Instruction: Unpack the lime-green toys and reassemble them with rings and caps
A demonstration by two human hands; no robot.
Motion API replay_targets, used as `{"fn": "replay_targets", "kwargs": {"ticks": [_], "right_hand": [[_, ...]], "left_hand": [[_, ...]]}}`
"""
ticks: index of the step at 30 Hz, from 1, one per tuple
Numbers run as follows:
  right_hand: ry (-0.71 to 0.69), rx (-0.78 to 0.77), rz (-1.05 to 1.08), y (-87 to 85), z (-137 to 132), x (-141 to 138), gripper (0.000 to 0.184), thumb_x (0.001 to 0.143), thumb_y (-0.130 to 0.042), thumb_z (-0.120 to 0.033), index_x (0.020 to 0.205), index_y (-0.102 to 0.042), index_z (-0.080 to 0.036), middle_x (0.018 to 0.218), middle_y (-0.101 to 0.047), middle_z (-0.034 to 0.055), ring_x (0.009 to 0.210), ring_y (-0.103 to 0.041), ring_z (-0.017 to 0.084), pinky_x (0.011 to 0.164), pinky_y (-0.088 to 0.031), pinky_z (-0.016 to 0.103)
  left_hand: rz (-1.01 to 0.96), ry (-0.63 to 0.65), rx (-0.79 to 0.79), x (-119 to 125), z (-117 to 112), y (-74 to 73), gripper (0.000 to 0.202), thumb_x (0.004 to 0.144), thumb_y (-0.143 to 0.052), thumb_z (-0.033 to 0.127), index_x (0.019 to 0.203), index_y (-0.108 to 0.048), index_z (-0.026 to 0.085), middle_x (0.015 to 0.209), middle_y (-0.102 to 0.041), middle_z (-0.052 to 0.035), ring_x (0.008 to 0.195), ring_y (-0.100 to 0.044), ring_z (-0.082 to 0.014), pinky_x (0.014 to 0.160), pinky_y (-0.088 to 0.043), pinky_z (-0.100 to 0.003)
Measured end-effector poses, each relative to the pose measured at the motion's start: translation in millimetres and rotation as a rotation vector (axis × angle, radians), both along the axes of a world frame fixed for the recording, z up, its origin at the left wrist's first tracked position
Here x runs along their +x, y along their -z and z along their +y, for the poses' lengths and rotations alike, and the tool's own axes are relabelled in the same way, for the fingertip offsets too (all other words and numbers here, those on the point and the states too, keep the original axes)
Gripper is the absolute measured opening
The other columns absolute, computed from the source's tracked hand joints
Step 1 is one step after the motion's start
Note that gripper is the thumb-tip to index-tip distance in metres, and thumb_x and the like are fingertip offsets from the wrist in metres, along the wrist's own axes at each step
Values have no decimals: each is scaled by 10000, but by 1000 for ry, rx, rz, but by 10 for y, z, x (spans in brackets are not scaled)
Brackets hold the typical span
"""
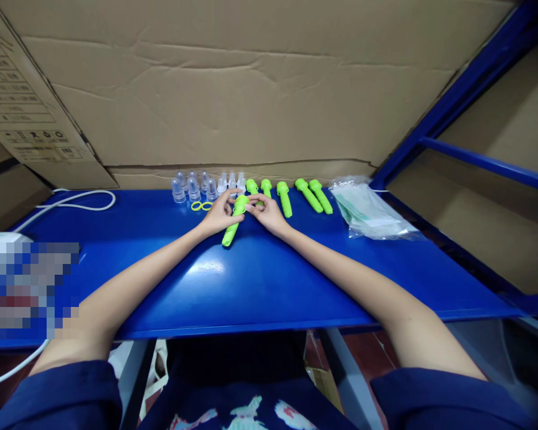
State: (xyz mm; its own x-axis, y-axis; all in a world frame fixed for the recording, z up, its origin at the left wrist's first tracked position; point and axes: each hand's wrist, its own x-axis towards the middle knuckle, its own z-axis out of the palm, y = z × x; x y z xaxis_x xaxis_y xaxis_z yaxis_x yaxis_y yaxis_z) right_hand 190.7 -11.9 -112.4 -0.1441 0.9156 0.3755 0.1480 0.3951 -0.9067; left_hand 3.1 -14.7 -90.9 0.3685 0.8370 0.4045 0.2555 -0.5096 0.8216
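Near the centre of the frame, the fingers (236,220) of the left hand (214,218) were closed around a green tube (231,230), which slanted down to the left. The right hand (270,217) had its fingers bent close together on the tube's thicker top. Beside the left hand lay yellow rings (201,205), with clear plastic cups (194,191) behind. Right of centre, more green tubes (285,201) lay in a row, and a plastic bag (372,215) lay farther right on the blue bench (269,280). Cardboard (251,107) stood across the upper frame.
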Motion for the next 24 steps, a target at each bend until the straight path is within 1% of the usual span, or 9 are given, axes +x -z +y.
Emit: {"fn": "replay_targets", "kwargs": {"ticks": [2, 6, 12, 17, 20, 24], "right_hand": [[8, 22, -14, -22, -18, 1, 516, 713, -757, -586, 1019, -639, -187, 902, -652, 47, 577, -490, 99, 522, -387, 243], [21, 49, -14, -59, -49, 0, 510, 726, -745, -589, 1011, -631, -181, 928, -665, 57, 585, -498, 99, 548, -396, 251], [39, 64, -3, -69, -61, -13, 532, 713, -746, -626, 983, -612, -187, 945, -670, 61, 615, -515, 106, 551, -393, 246], [44, 68, -3, -64, -64, -22, 520, 707, -744, -645, 920, -572, -204, 892, -656, 42, 531, -436, 81, 507, -330, 242], [52, 72, -1, -58, -65, -26, 525, 701, -746, -649, 902, -572, -196, 876, -656, 44, 497, -386, 67, 484, -285, 241], [65, 65, 2, -45, -53, -33, 542, 696, -745, -660, 909, -576, -192, 873, -666, 43, 484, -377, 59, 472, -280, 239]], "left_hand": [[18, -27, 9, 3, 9, 6, 704, 645, -745, 169, 1319, -544, 184, 992, -593, -25, 535, -448, -18, 543, -401, -184], [63, -33, 48, 0, 22, 7, 628, 676, -731, 177, 1290, -604, 146, 1012, -555, -46, 562, -459, -28, 567, -426, -204], [55, -28, 68, -8, 20, 19, 619, 685, -728, 179, 1292, -610, 187, 1006, -563, -31, 565, -458, -25, 567, -416, -188], [56, -37, 69, -9, 25, 26, 614, 684, -727, 178, 1288, -616, 183, 1013, -567, -31, 549, -443, -18, 566, -417, -190], [64, -55, 66, -8, 20, 20, 610, 687, -720, 178, 1288, -619, 160, 1026, -560, -41, 556, -456, -21, 571, -424, -196], [87, -69, 68, -7, 8, 7, 617, 691, -717, 179, 1299, -611, 159, 1022, -566, -41, 546, -450, -21, 586, -429, -208]]}}
